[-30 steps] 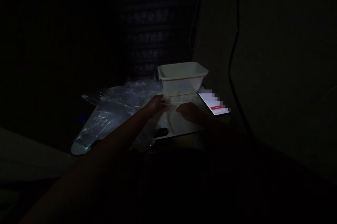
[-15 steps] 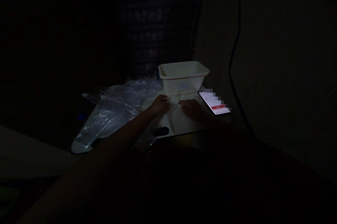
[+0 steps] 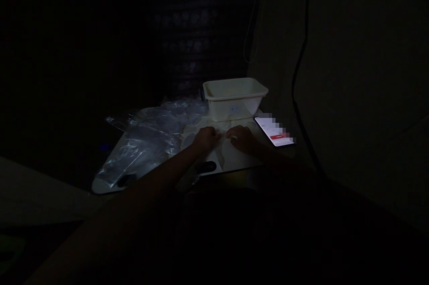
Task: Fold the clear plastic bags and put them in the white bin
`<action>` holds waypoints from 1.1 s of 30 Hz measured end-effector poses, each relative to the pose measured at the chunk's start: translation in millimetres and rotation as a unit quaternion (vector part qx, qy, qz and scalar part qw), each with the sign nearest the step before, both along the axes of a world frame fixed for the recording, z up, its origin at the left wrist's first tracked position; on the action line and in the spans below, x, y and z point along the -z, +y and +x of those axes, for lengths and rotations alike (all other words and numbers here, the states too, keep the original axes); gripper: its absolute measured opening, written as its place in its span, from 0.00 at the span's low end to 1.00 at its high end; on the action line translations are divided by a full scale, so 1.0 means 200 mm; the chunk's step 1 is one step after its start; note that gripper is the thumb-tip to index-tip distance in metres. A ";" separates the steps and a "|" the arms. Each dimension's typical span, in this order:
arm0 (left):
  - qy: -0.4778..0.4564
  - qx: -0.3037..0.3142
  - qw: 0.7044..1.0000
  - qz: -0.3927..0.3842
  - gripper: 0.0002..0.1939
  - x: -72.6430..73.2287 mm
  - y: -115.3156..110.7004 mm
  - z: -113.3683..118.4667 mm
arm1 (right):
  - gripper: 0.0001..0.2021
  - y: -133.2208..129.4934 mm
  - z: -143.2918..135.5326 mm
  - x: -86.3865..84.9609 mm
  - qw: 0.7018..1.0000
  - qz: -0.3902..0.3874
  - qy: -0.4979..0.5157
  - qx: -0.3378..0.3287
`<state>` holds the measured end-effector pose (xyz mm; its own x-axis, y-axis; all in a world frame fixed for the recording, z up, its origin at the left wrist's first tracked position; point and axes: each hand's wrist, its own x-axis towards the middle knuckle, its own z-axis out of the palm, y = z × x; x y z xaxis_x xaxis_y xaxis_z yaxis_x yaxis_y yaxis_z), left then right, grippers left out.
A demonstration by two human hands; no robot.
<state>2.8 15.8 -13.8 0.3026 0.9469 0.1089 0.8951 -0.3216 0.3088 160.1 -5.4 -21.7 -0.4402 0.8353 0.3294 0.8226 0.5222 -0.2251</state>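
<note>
In dim light, my left hand (image 3: 205,139) is closed at the middle of a small white table (image 3: 241,160), its fingers curled in a pinch on a thin, clear plastic bag (image 3: 220,154). A short gap to the right, my right hand (image 3: 241,138) has its fingers bent down on the same plastic, thumb and forefinger close together. The bag's outline is hard to make out in the dark. More clear plastic bags (image 3: 144,142) lie in a loose, shiny heap left of my left forearm.
Behind my hands stands a white plastic tub (image 3: 231,108). A lit phone (image 3: 276,133) lies at the table's right edge. Dark oval cut-outs (image 3: 207,167) mark the near edge. A black cable (image 3: 295,84) hangs along the right wall.
My left hand has come slightly nearer to me, its fingers more curled. The right hand's fingers have also bent further down. The view has shifted a little.
</note>
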 end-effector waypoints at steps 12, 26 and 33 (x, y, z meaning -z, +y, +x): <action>-0.005 0.012 0.999 -0.042 0.13 -0.04 -0.04 -0.02 | 0.17 0.02 -0.01 0.01 0.999 -0.038 0.008 0.035; 0.152 0.136 0.978 0.045 0.24 0.04 -0.17 -0.06 | 0.12 0.00 -0.06 -0.04 0.978 0.022 -0.206 0.014; 0.185 0.131 0.974 0.001 0.37 0.04 -0.20 -0.05 | 0.15 0.04 -0.07 -0.05 0.977 0.013 -0.198 0.079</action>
